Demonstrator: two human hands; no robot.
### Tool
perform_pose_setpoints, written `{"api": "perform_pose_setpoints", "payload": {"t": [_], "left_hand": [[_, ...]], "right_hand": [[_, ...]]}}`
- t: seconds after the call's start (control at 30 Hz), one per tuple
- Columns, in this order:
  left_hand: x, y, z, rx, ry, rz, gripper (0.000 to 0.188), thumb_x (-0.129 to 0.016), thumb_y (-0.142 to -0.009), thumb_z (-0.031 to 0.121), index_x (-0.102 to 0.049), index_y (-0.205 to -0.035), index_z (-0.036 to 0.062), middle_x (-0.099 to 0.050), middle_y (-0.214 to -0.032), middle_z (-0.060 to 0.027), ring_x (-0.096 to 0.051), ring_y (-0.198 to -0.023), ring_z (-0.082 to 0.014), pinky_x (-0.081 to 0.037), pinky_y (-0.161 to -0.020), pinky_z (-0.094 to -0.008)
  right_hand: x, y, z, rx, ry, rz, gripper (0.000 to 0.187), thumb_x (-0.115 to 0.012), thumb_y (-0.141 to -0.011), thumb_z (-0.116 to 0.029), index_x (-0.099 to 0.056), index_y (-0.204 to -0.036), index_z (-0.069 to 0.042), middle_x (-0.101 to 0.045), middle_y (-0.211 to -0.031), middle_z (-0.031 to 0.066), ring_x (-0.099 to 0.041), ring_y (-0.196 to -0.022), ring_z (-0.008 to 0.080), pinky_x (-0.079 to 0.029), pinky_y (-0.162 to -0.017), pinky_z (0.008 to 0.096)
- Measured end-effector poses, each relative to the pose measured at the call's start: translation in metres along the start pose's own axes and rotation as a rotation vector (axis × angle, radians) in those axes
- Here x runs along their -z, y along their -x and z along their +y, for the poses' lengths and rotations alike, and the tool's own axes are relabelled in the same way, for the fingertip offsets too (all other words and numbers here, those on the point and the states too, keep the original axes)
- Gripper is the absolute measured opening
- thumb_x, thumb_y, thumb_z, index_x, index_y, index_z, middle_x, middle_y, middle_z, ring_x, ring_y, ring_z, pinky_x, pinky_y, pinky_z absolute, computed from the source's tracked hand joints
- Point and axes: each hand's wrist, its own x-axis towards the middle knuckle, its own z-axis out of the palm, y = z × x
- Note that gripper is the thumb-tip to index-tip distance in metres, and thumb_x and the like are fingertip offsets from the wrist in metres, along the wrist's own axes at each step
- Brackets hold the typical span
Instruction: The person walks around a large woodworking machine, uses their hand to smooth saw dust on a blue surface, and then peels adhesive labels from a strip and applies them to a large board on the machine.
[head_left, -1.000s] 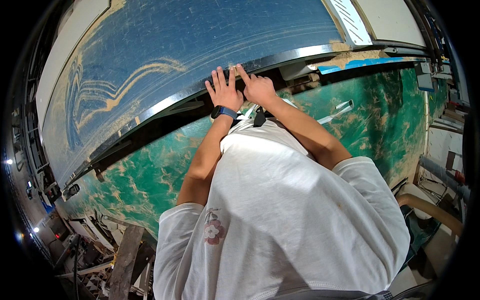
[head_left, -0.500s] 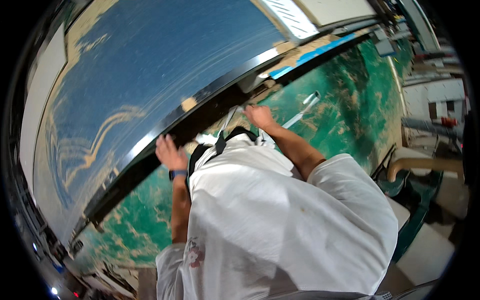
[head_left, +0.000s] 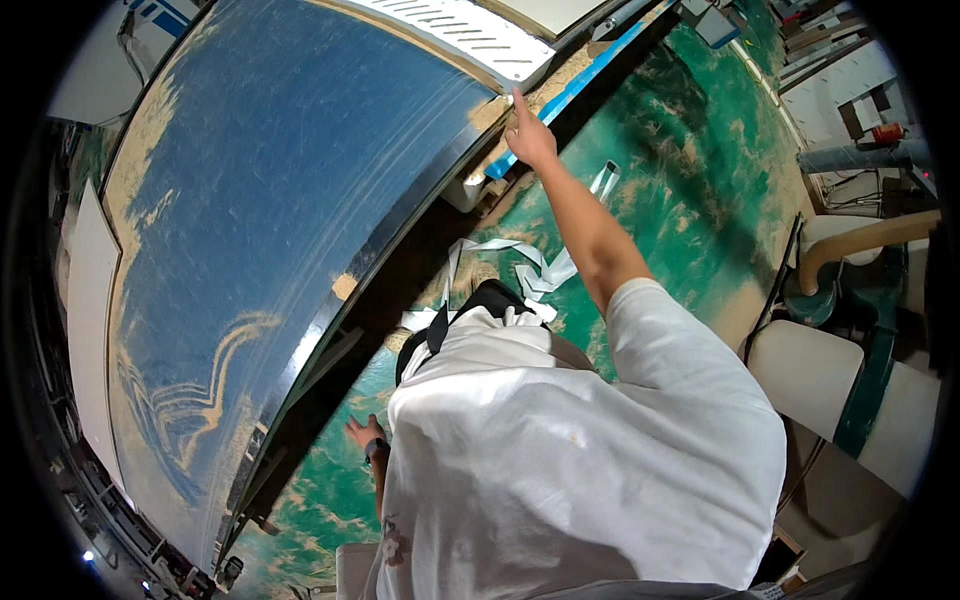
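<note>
My right hand [head_left: 530,138] reaches forward along the table's edge. Its index finger is stretched out to the near corner of a white slotted panel [head_left: 490,42], and the other fingers look curled with nothing visible in them. Whether the fingertip presses on the corner is too small to tell. Down by my left side, my left hand [head_left: 364,432] hangs over the green floor, fingers apart, holding nothing. A blue-topped table [head_left: 300,160] smeared with sawdust lies between and beyond them. White strips [head_left: 500,244] trail in loops in front of my waist.
The table's metal edge [head_left: 305,350] runs diagonally before me, a dark gap beneath it. Sawdust lies over the green floor [head_left: 650,200]. A blue strip [head_left: 570,95] lines the edge near my right hand. At the right stand a tan hose [head_left: 870,240] and white panels [head_left: 805,365].
My right hand has left the white strip near my waist and gone forward to the slotted panel's corner. My left hand has dropped from the table edge to my side. The view has turned.
</note>
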Motion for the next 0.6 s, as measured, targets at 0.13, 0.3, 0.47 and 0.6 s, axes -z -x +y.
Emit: {"api": "perform_pose_setpoints", "payload": {"t": [0.13, 0.3, 0.47, 0.6], "left_hand": [[0.014, 0.007, 0.035, -0.125, 0.076, 0.114, 0.075, -0.066, -0.085, 0.029, -0.034, -0.149, 0.0058, -0.021, -0.158, -0.021, -0.025, -0.144, -0.0369, -0.025, -0.117, -0.0407], [0.01, 0.013, 0.038, -0.136, 0.086, 0.158, 0.077, -0.067, -0.084, 0.029, -0.034, -0.149, 0.0051, -0.021, -0.157, -0.0226, -0.024, -0.144, -0.038, -0.024, -0.117, -0.0418], [-0.011, 0.009, -0.002, -0.135, -0.055, 0.063, 0.081, -0.063, -0.082, 0.031, -0.03, -0.15, 0.0042, -0.021, -0.156, -0.027, -0.022, -0.144, -0.0421, -0.023, -0.117, -0.0456], [-0.017, 0.005, -0.021, -0.096, -0.056, 0.029, 0.083, -0.061, -0.081, 0.037, -0.029, -0.15, 0.0037, -0.022, -0.155, -0.0283, -0.023, -0.143, -0.0425, -0.023, -0.117, -0.0454]], "right_hand": [[-0.001, -0.027, 0.001, -0.043, 0.079, -0.201, 0.091, -0.062, -0.087, -0.021, -0.003, -0.155, -0.034, -0.055, -0.135, 0.0193, -0.06, -0.11, 0.0383, -0.051, -0.087, 0.048], [-0.02, -0.021, 0.01, 0.253, 0.222, -0.139, 0.093, -0.064, -0.086, -0.022, -0.003, -0.154, -0.04, -0.059, -0.128, 0.021, -0.062, -0.106, 0.0395, -0.052, -0.086, 0.0481], [-0.006, -0.019, -0.005, 0.163, 0.204, -0.323, 0.094, -0.064, -0.086, -0.022, -0.001, -0.154, -0.042, -0.064, -0.115, 0.019, -0.065, -0.096, 0.0388, -0.054, -0.078, 0.0486], [0.004, -0.013, -0.02, 0.195, 0.245, -0.315, 0.095, -0.063, -0.086, -0.023, 0.0, -0.155, -0.038, -0.063, -0.11, 0.0201, -0.066, -0.092, 0.0377, -0.054, -0.078, 0.0481]]}}
